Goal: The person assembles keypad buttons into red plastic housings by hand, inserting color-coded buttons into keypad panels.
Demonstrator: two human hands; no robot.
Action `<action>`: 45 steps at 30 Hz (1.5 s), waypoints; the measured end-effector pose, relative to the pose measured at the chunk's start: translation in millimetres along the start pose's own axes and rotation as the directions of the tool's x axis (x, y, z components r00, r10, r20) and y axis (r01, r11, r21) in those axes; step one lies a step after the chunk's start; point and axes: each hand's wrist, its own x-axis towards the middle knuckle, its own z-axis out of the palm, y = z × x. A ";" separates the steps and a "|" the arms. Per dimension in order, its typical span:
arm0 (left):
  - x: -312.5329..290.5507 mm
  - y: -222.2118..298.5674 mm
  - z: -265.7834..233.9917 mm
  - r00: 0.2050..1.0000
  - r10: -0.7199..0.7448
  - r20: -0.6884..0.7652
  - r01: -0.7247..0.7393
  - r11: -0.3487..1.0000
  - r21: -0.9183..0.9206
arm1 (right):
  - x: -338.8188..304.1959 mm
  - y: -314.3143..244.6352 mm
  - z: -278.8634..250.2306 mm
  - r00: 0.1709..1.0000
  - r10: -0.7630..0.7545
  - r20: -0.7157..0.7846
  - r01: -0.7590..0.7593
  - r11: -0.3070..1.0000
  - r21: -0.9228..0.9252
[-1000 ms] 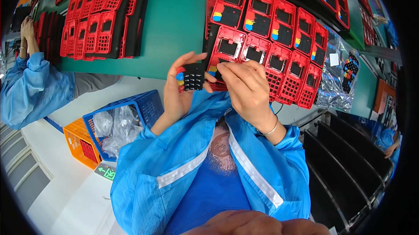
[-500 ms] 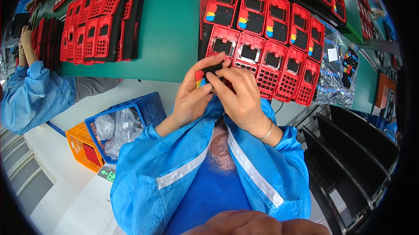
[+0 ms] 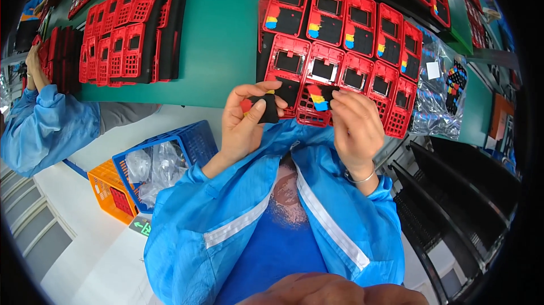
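Between the fingertips of my right hand (image 3: 360,126) is a thin black keypad (image 3: 321,100) with red, yellow and blue keys. It hangs over the lower part of a red handset housing (image 3: 310,118) in the near row. My left hand (image 3: 241,126) pinches more black keypads (image 3: 271,111), with red and yellow edges showing by the fingers; how many cannot be told. Beside that hand, a red housing (image 3: 288,55) has black material in its lower half. Far-row housings (image 3: 327,13) hold black keypads with coloured keys, while several near-row ones (image 3: 377,92) show bare key holes.
At right lies a clear plastic bag (image 3: 435,101) with keypads. Stacked red housings (image 3: 122,50) stand left on the green table (image 3: 218,44). A blue crate (image 3: 198,140) and an orange crate (image 3: 105,183) are on the floor. Another person (image 3: 54,121) works at far left.
My hands have moved apart. The right hand has gone right with one keypad, its coloured keys now showing; the left stays near its place with the others.
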 end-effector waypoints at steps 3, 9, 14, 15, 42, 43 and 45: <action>0.9 -2.3 -3.8 0.996 0.088 0.007 -0.088 0.987 0.137 | -11.9 4.3 3.8 0.977 -0.134 0.167 0.156 0.980 -0.123; 3.3 -2.5 -7.6 0.965 0.230 0.128 -0.263 0.856 0.445 | -16.6 3.7 0.8 0.966 -0.087 0.244 0.130 0.978 -0.164; 3.1 -3.3 -6.6 0.959 0.231 0.165 -0.284 0.790 0.544 | -11.9 3.1 4.9 0.988 -0.098 0.117 0.116 0.981 -0.154; 2.4 -3.6 -6.7 0.957 0.240 0.165 -0.291 0.784 0.548 | -9.4 2.0 4.5 0.988 -0.107 0.114 0.123 0.981 -0.148; 5.5 -3.0 -3.0 0.963 0.196 0.185 -0.267 0.793 0.548 | -10.0 4.0 5.9 0.939 -0.115 0.324 0.171 0.974 -0.148; 5.0 -3.8 -3.3 0.961 0.207 0.184 -0.276 0.783 0.557 | -11.2 6.4 6.0 0.927 -0.108 0.359 0.172 0.974 -0.151; 6.6 -4.3 -2.4 0.962 0.194 0.193 -0.271 0.781 0.563 | -13.4 7.1 3.7 0.933 -0.108 0.343 0.173 0.971 -0.164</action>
